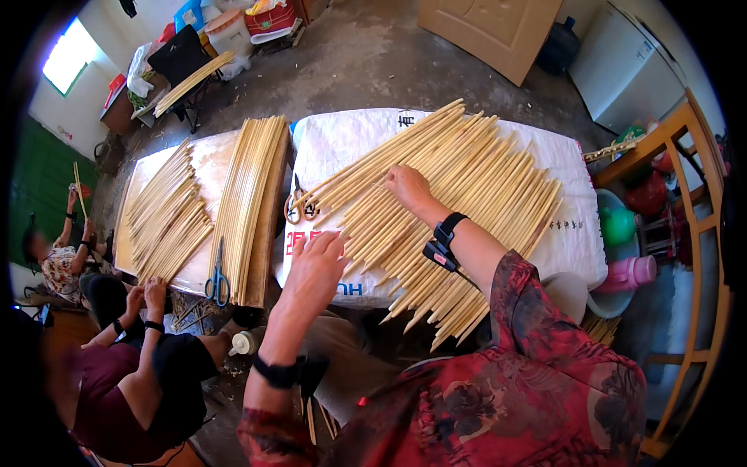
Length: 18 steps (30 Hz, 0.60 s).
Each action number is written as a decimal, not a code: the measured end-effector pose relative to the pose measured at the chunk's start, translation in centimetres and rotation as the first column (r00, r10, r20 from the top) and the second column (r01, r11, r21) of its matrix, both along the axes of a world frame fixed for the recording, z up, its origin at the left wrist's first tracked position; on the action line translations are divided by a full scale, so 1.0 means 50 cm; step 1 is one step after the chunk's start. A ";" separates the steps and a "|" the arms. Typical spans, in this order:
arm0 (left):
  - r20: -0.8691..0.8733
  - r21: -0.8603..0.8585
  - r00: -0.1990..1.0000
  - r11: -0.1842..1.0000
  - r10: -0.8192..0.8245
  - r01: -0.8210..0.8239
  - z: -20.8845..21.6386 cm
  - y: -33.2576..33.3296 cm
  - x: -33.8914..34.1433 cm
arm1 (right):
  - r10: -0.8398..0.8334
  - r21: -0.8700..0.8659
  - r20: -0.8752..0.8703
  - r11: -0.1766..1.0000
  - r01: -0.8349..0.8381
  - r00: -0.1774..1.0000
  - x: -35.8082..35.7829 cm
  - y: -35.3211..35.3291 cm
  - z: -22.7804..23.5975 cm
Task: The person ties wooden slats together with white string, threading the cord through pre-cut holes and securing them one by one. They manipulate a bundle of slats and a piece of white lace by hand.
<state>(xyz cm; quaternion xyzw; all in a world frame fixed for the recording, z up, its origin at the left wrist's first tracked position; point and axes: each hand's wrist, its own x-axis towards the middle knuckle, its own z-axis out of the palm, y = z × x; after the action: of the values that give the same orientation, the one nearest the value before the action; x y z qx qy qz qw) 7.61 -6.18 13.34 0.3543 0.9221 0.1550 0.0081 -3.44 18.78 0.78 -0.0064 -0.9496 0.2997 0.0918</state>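
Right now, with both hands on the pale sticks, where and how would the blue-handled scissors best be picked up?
Grip the blue-handled scissors by the handle loops, which lie at the near end of the board. Come from above on the near side: the blades point away and lie flat beside the neat stack of sticks. The left hand is nearer than the right hand.

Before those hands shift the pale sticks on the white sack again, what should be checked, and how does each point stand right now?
1. Left hand flat on the near sticks, fingers spread: ok.
2. Right hand resting on the stick pile: ok.
3. Sticks lie side by side, fanned on the white sack: ok.
4. Stick tips overhang the sack's near edge: not ok.
5. Orange-handled scissors lie touching the pile's left edge: not ok.
6. Co-worker's hands stay at the other board: ok.
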 end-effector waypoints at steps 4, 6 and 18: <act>-0.125 0.025 0.947 0.955 0.296 -0.295 0.048 -0.093 0.144 | 0.001 -0.052 -0.111 0.999 -0.007 0.994 0.040 -0.039 0.055; -0.209 0.032 0.905 0.928 0.370 -0.372 0.017 -0.100 0.193 | -0.005 -0.075 -0.219 0.997 -0.011 0.976 0.069 0.024 0.057; -0.355 0.018 0.834 0.895 0.422 -0.446 -0.045 -0.054 0.285 | 0.136 -0.290 0.228 0.955 -0.066 0.964 0.600 0.248 0.225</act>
<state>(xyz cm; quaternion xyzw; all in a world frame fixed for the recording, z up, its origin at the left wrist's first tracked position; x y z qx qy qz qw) 21.87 -8.86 11.11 0.1573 0.9694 0.0570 -0.1798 26.58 31.17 12.04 -0.0076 -0.9008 0.4319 -0.0438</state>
